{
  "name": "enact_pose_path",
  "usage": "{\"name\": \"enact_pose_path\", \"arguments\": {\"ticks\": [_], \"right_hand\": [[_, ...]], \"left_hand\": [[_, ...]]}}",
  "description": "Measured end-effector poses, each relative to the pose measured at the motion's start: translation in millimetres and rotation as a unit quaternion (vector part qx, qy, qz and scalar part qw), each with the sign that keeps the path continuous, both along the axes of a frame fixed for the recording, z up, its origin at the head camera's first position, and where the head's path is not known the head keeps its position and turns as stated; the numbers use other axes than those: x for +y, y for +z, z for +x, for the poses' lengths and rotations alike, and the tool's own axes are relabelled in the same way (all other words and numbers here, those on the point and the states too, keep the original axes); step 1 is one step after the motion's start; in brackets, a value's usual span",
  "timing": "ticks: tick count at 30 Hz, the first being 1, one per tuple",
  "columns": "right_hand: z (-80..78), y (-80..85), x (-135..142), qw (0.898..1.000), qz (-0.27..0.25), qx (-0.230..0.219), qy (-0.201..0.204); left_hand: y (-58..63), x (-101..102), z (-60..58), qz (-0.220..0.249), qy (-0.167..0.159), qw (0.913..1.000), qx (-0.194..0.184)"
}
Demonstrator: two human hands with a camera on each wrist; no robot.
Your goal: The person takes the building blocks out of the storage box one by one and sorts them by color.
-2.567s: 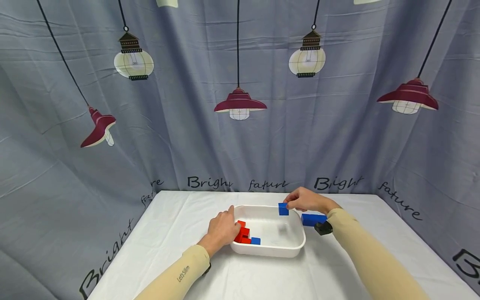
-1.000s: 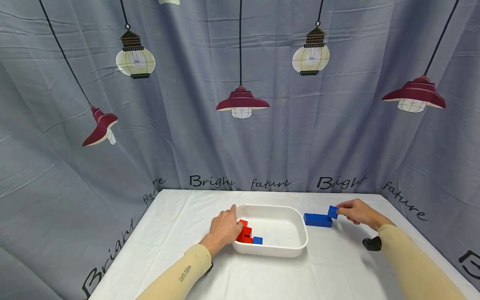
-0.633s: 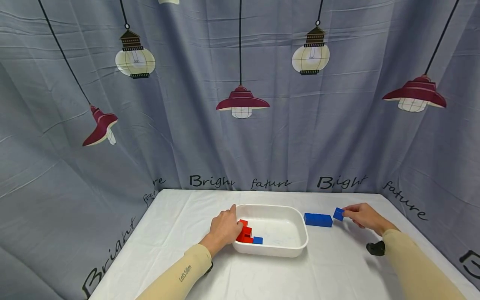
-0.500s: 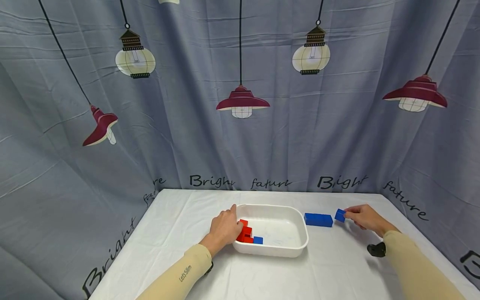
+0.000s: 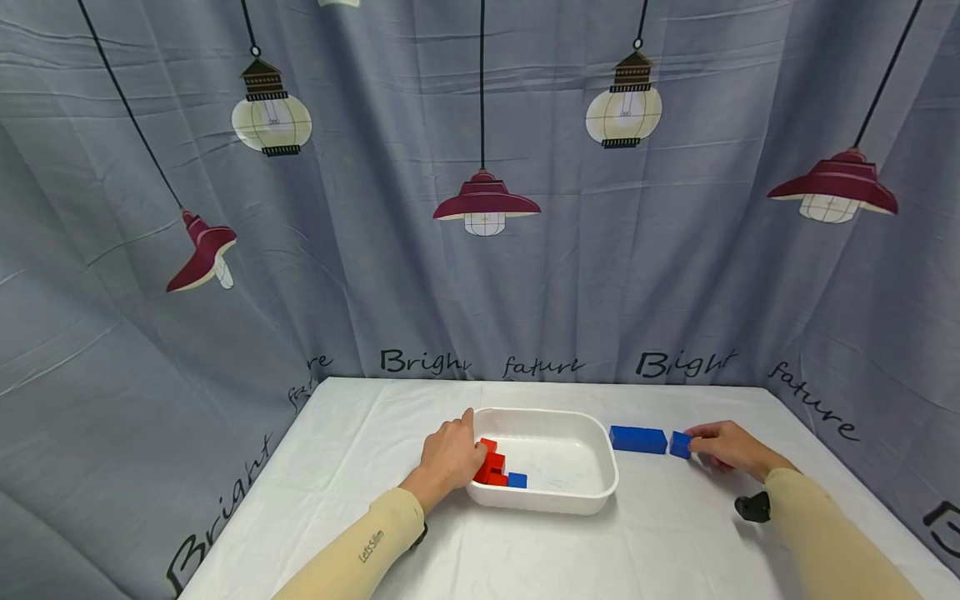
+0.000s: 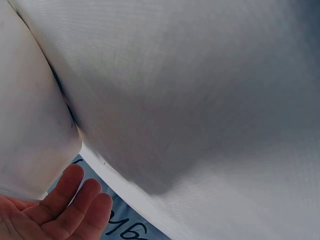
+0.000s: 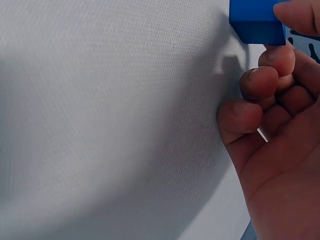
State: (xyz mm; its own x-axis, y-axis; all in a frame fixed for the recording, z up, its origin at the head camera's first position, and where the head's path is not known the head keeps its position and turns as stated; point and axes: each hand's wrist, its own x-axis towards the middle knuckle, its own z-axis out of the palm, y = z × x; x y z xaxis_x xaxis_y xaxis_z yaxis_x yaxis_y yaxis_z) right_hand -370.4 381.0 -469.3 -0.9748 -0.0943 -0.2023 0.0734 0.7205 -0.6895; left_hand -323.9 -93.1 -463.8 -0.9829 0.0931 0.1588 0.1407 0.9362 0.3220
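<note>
A white plastic box (image 5: 542, 500) stands on the table with several red blocks (image 5: 492, 467) and one blue block (image 5: 517, 480) in its left end. At its left wall, my left hand (image 5: 447, 454) grips the rim, thumb inside. The left wrist view shows three fingers (image 6: 68, 193) beside the box wall. To the right of the box lies a row of blue blocks (image 5: 637, 439). My right hand (image 5: 731, 448) pinches a blue cube (image 5: 680, 445) between thumb and fingers, a small gap from the row's right end. That cube (image 7: 257, 22) is at or near the tabletop in the right wrist view.
A white cloth (image 5: 540, 550) covers the table. Behind it hangs a grey-blue curtain (image 5: 375, 275) printed with lamps and lettering. Each wrist carries a black device, such as the one on the right wrist (image 5: 753, 507).
My right hand has carried a blue cube out of the box to the right, past the row's end, then lowered it towards the table. The left hand keeps its place on the rim.
</note>
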Motion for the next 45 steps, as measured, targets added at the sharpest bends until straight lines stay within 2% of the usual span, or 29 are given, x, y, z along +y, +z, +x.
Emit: {"name": "enact_pose_path", "arguments": {"ticks": [12,34,45], "right_hand": [[-0.2,1.1,-6.0,1.000,-0.017,-0.002,0.022],[2.0,-1.8,-8.9,1.000,-0.015,-0.002,0.020],[5.2,2.3,-9.6,1.000,-0.008,-0.002,0.011]], "left_hand": [[1.7,0.7,1.3,-0.003,0.003,1.0000,-0.004],[0.8,-0.2,1.9,-0.002,0.003,1.0000,0.006],[1.4,1.8,1.7,0.000,0.004,1.0000,-0.005]]}}
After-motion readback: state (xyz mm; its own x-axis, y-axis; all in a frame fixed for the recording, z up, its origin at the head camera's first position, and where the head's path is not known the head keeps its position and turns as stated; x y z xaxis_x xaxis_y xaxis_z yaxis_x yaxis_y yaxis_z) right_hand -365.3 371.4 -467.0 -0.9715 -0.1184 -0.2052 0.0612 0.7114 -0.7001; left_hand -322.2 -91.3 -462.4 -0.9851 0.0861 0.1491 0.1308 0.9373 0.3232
